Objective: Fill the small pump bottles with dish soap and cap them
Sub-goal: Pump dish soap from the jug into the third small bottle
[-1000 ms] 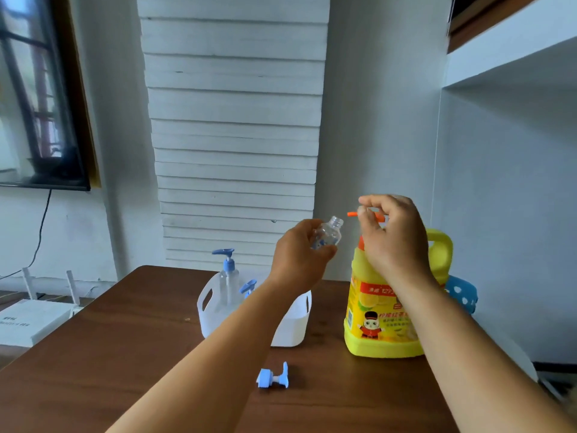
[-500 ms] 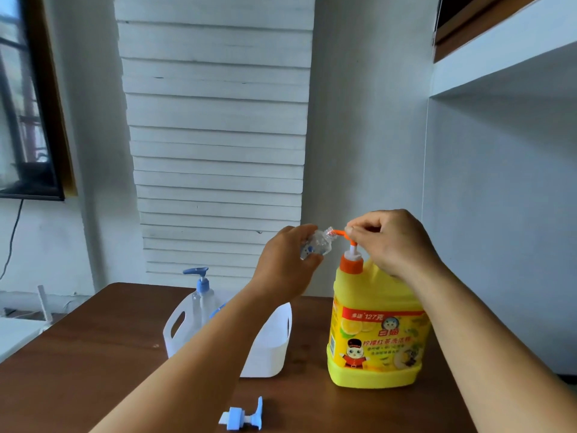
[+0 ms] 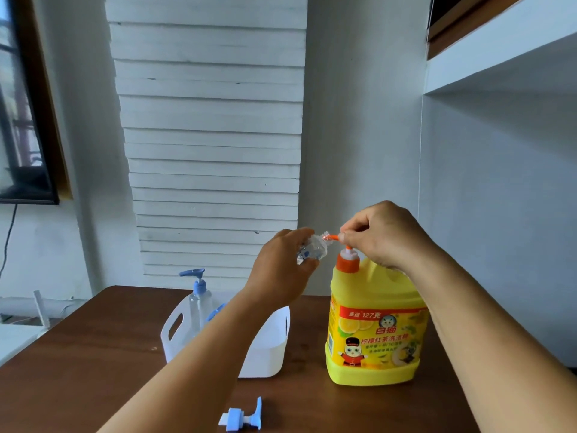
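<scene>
A white-walled room with a slatted panel behind a dark wooden table point(image 3: 93, 354). The big yellow dish soap jug point(image 3: 374, 326) stands upright on it and serves as the landmark. Left of the jug sits a white caddy point(image 3: 268, 348) holding a capped clear pump bottle point(image 3: 199, 303). Above the jug, the right hand point(image 3: 384, 235) pinches the orange pump spout point(image 3: 333, 237). Just left of the spout, the left hand point(image 3: 281, 270) is wrapped around a small clear bottle point(image 3: 312, 250), tilted, its open neck meeting the nozzle tip. In front of the jug lies a loose blue pump cap point(image 3: 242, 417). Filling appears to be the step in hand; next likely calls for pressing the pump while keeping the neck aligned.
</scene>
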`<state>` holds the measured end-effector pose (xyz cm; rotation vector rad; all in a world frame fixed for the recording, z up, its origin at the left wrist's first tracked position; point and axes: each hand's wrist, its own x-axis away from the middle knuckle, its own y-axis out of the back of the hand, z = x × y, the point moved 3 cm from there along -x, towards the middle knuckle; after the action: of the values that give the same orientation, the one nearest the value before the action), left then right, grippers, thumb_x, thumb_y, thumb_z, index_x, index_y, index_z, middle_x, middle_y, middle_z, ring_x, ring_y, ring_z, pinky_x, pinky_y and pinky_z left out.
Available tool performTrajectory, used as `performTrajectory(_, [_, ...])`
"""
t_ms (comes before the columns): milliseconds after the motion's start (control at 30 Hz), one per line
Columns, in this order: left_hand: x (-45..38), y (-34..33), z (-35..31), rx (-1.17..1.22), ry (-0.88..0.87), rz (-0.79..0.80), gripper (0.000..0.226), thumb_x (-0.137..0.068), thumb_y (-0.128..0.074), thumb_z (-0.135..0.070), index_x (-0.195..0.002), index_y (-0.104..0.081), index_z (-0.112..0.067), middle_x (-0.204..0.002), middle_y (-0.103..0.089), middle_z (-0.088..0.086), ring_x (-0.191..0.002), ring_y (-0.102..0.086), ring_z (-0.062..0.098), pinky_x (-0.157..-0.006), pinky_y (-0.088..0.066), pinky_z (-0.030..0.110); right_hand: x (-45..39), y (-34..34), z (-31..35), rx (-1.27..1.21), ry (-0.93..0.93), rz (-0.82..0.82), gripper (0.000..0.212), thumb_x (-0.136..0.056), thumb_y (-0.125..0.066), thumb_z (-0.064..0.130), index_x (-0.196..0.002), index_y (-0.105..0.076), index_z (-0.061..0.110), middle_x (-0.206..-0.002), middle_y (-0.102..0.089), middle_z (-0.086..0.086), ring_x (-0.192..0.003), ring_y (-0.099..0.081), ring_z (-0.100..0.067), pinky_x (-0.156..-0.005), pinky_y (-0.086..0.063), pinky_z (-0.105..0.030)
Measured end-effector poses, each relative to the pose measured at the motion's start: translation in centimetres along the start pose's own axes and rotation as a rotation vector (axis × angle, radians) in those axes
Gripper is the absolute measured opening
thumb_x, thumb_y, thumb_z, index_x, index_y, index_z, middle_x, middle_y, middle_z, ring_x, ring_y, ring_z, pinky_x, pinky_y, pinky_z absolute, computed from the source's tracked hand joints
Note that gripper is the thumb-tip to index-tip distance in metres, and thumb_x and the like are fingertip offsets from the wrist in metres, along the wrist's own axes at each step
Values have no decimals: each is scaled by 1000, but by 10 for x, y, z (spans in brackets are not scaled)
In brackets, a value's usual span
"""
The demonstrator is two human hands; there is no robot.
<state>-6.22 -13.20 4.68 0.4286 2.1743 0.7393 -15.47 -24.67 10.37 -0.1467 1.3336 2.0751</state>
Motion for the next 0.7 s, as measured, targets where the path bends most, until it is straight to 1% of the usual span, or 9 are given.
performTrajectory(33, [-1, 2, -1, 9, 2, -4, 43, -86, -61, -24, -128, -51, -23, -119, -59, 1, -102, -56, 17, -78, -37, 20, -2, 4, 3, 23, 7, -1, 15, -85, -65, 23, -87, -77, 14, -90, -72, 1, -80, -60, -15, -56, -41, -20])
performTrajectory(100, [-3, 4, -2, 8, 4, -4, 44, -86, -61, -24, -129, -50, -24, -120, -58, 1, -103, -56, 17, -77, -36, 20, -4, 7, 6, 54, 15, -4, 15, -86, -64, 22, -85, -77, 14, -89, -72, 0, -78, -59, -15, -54, -40, -17])
performTrajectory(167, [-3, 5, -2, 2, 0, -7, 45, -86, -61, -24, -130, -50, -24, -120, -58, 1, -103, -56, 17, -77, -36, 19, -3, 5, 6, 66, 27, -11, 16, -87, -63, 22, -88, -76, 13, -90, -73, -1, -79, -61, -15, -56, -42, -20])
performTrajectory(267, [-2, 1, 2, -7, -12, 4, 43, -86, -61, -25, -128, -51, -25, -119, -59, 0, -101, -56, 16, -77, -37, 20, 2, -4, 4, 102, 29, -14, 16, -87, -64, 21, -89, -76, 12, -91, -73, -3, -83, -64, -19, -65, -46, -24])
performTrajectory(400, [0, -3, 4, -26, -12, 17, 44, -86, -62, -26, -128, -51, -23, -120, -59, 1, -101, -56, 17, -77, -41, 21, 8, -9, 6, 138, 20, -23, 17, -88, -61, 19, -88, -76, 10, -91, -74, -7, -85, -67, -23, -69, -50, -28])
performTrajectory(500, [-1, 0, -1, -26, -18, 13, 44, -85, -62, -25, -128, -51, -23, -122, -60, 0, -103, -57, 17, -78, -39, 20, 7, -4, 9, 162, 10, -5, 14, -86, -63, 17, -88, -76, 11, -92, -73, -8, -87, -67, -24, -72, -54, -31])
performTrajectory(600, [-4, 7, -4, -13, -14, -13, 46, -85, -62, -23, -129, -51, -23, -122, -59, 1, -105, -57, 18, -80, -39, 21, 1, 4, 14, 175, 11, 11, 11, -82, -67, 17, -86, -76, 12, -93, -74, -9, -91, -68, -26, -72, -54, -32])
performTrajectory(700, [-4, 8, -4, -18, -16, -3, 46, -85, -62, -24, -129, -52, -24, -122, -60, 1, -105, -57, 19, -81, -40, 23, 2, 4, 13, 167, 15, 3, 15, -83, -67, 17, -89, -76, 7, -95, -73, -13, -93, -68, -27, -70, -52, -30])
